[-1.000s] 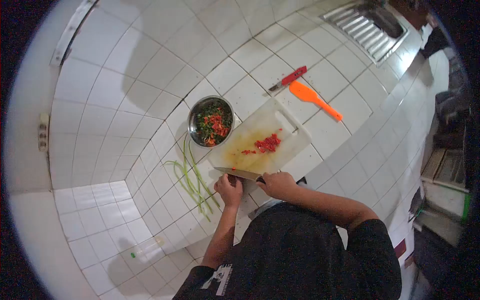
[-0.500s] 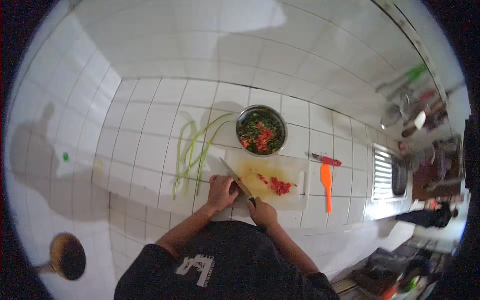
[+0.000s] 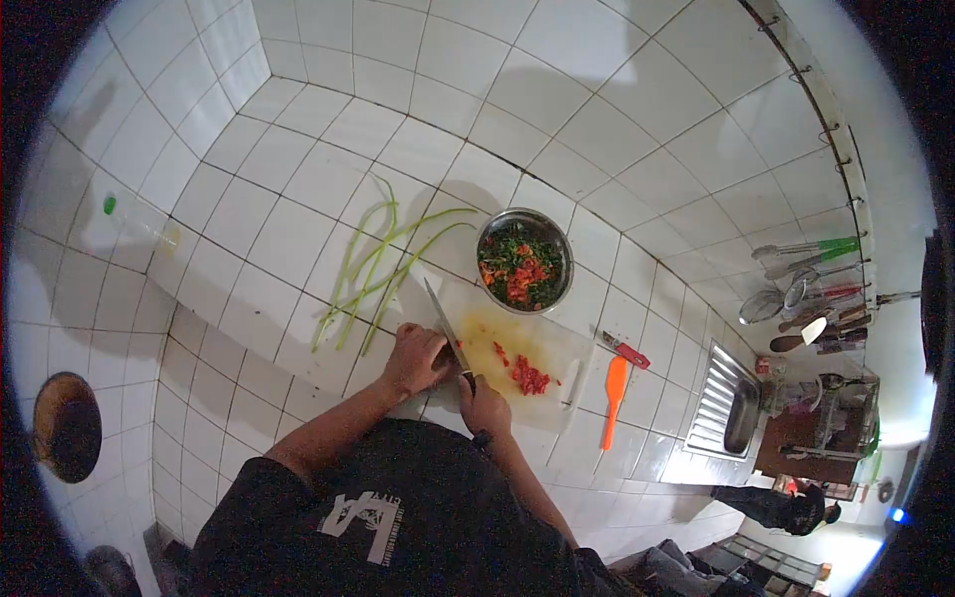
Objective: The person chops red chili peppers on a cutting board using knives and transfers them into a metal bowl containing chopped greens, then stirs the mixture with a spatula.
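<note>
My right hand (image 3: 485, 408) grips the dark handle of a kitchen knife (image 3: 446, 325), whose blade points up and to the left across the left part of a pale cutting board (image 3: 563, 363). Close beside the blade, my left hand (image 3: 416, 358) has its fingers curled at the board's left edge; whatever they hold is hidden. Chopped red pieces (image 3: 529, 376) lie in a small heap on the board, with a few nearer the knife. Behind the board stands a metal bowl (image 3: 565, 289) of chopped greens topped with red and orange bits. Long green stalks (image 3: 370, 286) lie to the left.
An orange spatula (image 3: 615, 393) and a red-handled peeler or small knife (image 3: 627, 351) lie right of the board. Farther right is a sink (image 3: 741, 413). Utensils (image 3: 796, 289) hang on the wall, and another person (image 3: 776, 507) stands in the background.
The camera view has turned and shifted, so the counter appears more slanted. Both hands stay at the board's left side, the knife still in my right hand.
</note>
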Tool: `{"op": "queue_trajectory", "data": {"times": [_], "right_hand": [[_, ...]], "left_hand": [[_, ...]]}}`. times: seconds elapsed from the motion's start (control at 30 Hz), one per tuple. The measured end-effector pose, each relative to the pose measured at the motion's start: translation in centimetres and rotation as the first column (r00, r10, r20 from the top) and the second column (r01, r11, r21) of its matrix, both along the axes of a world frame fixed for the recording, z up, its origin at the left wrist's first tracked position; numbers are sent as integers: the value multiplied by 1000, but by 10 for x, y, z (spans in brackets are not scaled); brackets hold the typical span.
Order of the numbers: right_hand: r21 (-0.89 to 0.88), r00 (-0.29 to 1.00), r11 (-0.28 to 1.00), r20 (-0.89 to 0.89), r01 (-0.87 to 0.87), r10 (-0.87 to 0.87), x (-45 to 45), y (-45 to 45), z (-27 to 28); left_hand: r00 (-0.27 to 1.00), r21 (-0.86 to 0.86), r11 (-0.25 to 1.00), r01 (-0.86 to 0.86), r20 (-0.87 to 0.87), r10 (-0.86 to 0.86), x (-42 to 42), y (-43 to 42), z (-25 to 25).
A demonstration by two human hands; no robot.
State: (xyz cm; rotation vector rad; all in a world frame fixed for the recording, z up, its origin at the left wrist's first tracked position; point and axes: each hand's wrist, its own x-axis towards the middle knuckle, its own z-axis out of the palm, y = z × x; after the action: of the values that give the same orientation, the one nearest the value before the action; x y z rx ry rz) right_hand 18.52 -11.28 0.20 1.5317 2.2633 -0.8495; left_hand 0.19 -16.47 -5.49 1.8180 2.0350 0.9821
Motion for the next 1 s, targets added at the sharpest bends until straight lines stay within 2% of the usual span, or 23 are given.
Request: {"op": "queue_trajectory", "data": {"times": [0.13,0.27,0.43,0.47,0.5,0.6,0.7,0.9,1.0], "right_hand": [[-32,1000,999,-2,31,-31,10,-9,11],[-63,996,994,30,89,-87,26,-19,11],[-24,978,978,-30,206,-207,49,-30,5],[-33,973,973,-18,228,-228,54,-31,2],[-35,972,972,-16,234,-235,56,-32,2],[-34,966,965,18,258,-258,64,-35,1],[3,964,964,-18,267,-267,72,-34,-8],[56,946,948,-101,315,-308,77,-29,-6],[40,938,940,-89,340,-335,80,-28,-9]], "left_hand": [[1000,47,999,-10,-1,10,0,-1,-1],[999,15,1000,4,39,-5,0,-2,3],[995,-27,998,51,86,-49,-1,1,12],[998,29,999,19,60,-21,0,1,11],[999,84,996,-10,36,8,1,0,9],[998,49,999,12,64,-16,0,1,1],[1000,110,994,-1,25,-1,1,2,2],[1000,109,994,9,-17,-7,0,2,6],[999,77,997,7,44,-11,2,2,0]]}}
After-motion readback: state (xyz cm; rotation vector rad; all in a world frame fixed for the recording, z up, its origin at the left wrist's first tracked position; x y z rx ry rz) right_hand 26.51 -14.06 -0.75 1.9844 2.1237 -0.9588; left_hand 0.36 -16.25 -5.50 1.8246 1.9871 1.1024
